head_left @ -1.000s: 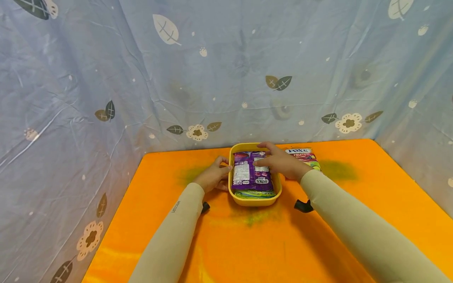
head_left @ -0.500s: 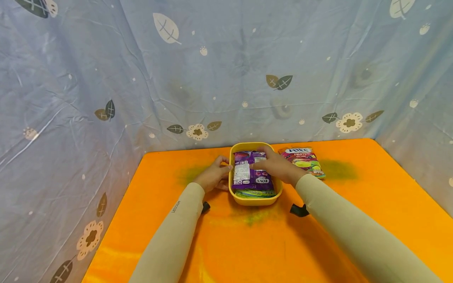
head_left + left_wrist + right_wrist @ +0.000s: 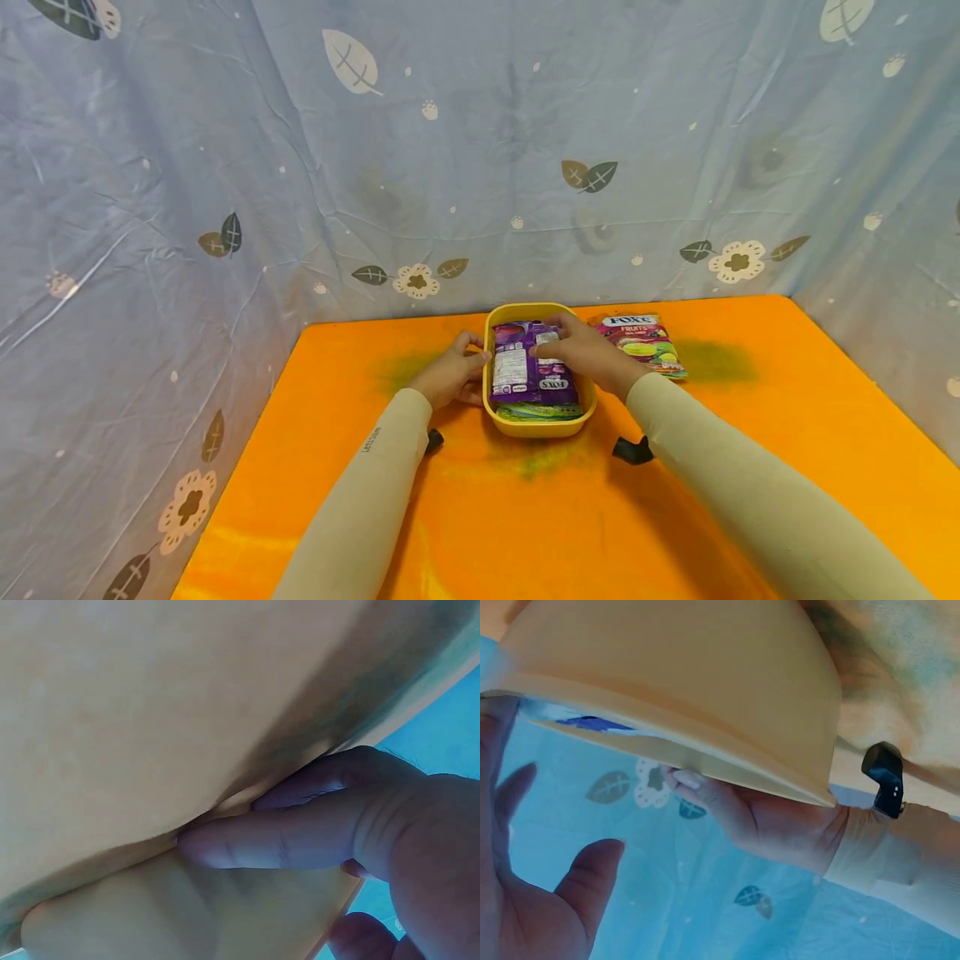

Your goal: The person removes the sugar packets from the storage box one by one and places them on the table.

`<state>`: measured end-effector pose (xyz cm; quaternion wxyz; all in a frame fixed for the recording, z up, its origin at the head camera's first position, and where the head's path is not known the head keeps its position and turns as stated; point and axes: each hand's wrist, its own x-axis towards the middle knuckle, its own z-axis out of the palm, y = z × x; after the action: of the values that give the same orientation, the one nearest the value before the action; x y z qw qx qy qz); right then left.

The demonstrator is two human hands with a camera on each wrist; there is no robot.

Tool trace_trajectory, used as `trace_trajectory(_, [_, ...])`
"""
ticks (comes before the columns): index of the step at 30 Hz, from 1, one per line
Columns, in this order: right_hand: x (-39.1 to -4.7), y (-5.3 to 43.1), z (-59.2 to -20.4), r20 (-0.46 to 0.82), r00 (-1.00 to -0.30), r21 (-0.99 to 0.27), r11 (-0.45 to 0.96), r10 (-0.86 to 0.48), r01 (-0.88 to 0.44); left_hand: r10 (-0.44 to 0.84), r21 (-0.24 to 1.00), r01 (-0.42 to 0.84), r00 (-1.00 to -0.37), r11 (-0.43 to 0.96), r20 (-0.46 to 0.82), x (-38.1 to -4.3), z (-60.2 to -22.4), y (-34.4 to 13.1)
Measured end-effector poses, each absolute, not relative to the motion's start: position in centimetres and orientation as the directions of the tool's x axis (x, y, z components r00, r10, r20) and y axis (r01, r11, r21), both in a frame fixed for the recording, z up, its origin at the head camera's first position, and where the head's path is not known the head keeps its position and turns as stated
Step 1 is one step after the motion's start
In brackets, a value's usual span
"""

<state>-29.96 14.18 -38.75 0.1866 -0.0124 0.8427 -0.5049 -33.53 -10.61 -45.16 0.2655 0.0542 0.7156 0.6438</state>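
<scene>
In the head view a yellow tub stands on the orange table. Inside it, a purple FOX'S candy bag lies on top of a green packet. My left hand holds the tub's left side, thumb at the rim and fingers along the outer wall; the left wrist view shows fingers low against the wall. My right hand reaches over the right rim and rests on the purple bag, thumb and fingers spread. In the right wrist view its thumb stands apart from the fingers, whose tips are partly hidden.
A red-and-green FOX'S Fruits candy bag lies on the table right of the tub, partly behind my right hand. A patterned blue-grey curtain hangs behind and at both sides. Black wrist devices show under the forearms.
My right hand has shifted slightly left and down onto the purple bag, uncovering more of the red-and-green bag. The left hand and tub have stayed put.
</scene>
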Motion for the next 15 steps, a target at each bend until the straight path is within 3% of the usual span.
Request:
trace_trajectory(8, [-30.0,14.4,-39.4,-0.251,-0.946,-0.892,0.428,-0.205,0.144,0.410,0.948,-0.270,-0.855,0.167,-0.316,-33.7,-45.3,-10.6])
trace_trajectory(15, [-30.5,14.3,-39.9,-0.290,-0.942,-0.935,0.261,-0.171,0.241,0.422,0.952,-0.261,-0.854,0.158,-0.304,-33.6,-45.3,-10.7])
